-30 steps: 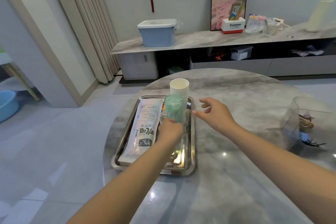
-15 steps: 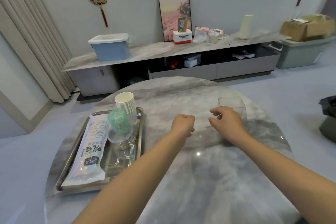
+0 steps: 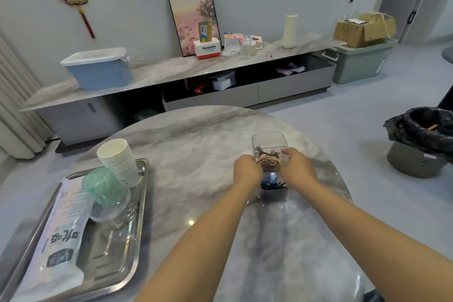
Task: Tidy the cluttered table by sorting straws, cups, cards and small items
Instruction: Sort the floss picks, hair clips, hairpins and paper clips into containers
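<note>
table: round marble table (image 3: 196, 144), person's two bare arms reaching out across it.
clear box: clear compartmented box (image 3: 269, 141) sitting on the right half of the table, between the two hands; small brownish and dark items lying inside, too blurred to name.
left hand: left hand (image 3: 247, 171) curling its fingers against the box's left side, gripping it.
right hand: right hand (image 3: 297, 168) curling round the box's right side, thumb lying at the rim, gripping it.
tray: metal tray (image 3: 127, 247) lying at the table's left edge, well apart from both hands.
on tray: stack of paper cups (image 3: 119, 158) standing at the far end; green-filled clear cup (image 3: 105, 189) tilting just before it; straw packet (image 3: 63, 235) lying along the left side.
floor: black-lined bin (image 3: 421, 144) standing to the right.
</note>
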### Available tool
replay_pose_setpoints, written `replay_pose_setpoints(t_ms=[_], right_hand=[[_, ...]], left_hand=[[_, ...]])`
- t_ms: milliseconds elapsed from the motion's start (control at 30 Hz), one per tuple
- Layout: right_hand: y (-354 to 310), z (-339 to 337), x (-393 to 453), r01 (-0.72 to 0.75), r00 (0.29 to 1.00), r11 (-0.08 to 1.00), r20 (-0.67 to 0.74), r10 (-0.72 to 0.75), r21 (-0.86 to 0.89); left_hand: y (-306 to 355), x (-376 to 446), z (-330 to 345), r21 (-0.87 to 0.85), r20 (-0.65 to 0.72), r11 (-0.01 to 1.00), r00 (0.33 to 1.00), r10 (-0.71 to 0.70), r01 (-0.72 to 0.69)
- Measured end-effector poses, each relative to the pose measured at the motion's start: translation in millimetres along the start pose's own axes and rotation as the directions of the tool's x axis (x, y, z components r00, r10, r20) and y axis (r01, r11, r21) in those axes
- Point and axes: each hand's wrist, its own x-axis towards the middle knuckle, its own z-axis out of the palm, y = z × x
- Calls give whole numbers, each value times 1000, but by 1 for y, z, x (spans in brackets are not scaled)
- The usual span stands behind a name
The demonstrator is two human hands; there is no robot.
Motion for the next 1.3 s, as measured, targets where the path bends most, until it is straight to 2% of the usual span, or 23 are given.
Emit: replay_pose_setpoints(t_ms=[100,200,300,433,533,667,867,1067,1300], right_hand=[[3,0,-2,24,1000,998,-16,-23,54],[-6,3,-20,91,995,991,18,-94,99],[-23,10,-47,107,986,983,108,-124,152],[-53,38,-96,106,946,974,280,-161,201],[-79,64,-134,149,908,959,352,-229,239],[-117,99,-171,226,861,939,399,-316,258],[-151,148,-196,258,849,924,391,-356,281],[-162,185,-194,312,858,929,360,-365,200],[-161,202,-186,387,863,908,284,-417,159]], left_hand=[[-9,-2,-10,56,-57,998,998,9,-6],[-30,-18,-32,-24,-67,1000,998,-21,19],[-54,-44,-66,-56,-73,997,996,-52,48],[-94,-91,-129,18,-92,999,995,-49,51],[-122,-128,-174,67,-140,994,987,-78,88],[-158,-160,-227,1,-219,988,964,-152,156],[-198,-167,-264,-25,-339,986,926,-166,167],[-222,-154,-272,-57,-319,979,925,-204,196],[-240,-138,-273,-69,-338,984,924,-179,166]])
